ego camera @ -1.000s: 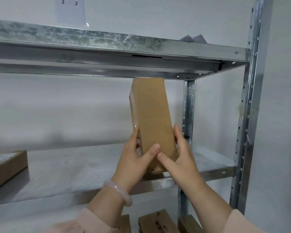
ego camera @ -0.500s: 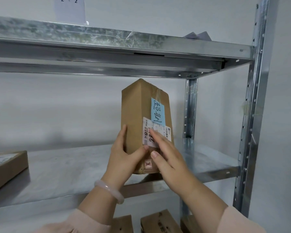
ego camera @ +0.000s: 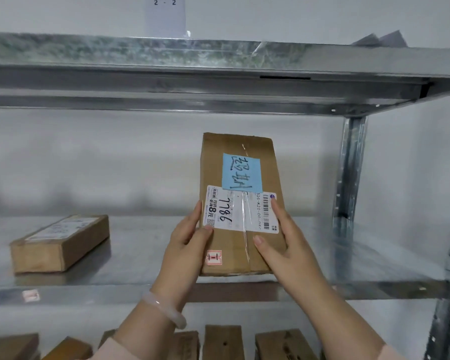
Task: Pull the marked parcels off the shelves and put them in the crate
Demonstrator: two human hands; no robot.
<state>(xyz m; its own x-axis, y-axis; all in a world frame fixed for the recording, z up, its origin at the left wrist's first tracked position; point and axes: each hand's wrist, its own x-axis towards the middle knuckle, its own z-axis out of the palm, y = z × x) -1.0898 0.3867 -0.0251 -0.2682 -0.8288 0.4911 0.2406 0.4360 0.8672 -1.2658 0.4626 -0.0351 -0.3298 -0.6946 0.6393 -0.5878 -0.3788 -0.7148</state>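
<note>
- Bottom of view: row of brown boxes [ego camera: 222,341] on the lower shelf, under the forearms.
- Pale bracelet [ego camera: 164,309] on the left wrist.
- Left hand [ego camera: 190,245] grasps the parcel [ego camera: 231,255] at its left edge, thumb on the front face at the label corner, other fingers behind.
- Right hand [ego camera: 283,245] grasps the right edge, thumb on the front face, index finger up along the barcode.
- Parcel upright, front face to camera, at the front lip of the middle shelf [ego camera: 140,255]. Can't tell if it's resting there or lifted.
- On its face: blue note [ego camera: 241,171] with handwriting, overlapping the top of a white shipping label [ego camera: 242,213] marked "7786".
- Second parcel [ego camera: 60,242] lies flat on the same shelf, well apart to the left.
- Upper shelf [ego camera: 218,74] overhead; paper sign [ego camera: 165,14] reading "2 - 2" on the wall above.
</note>
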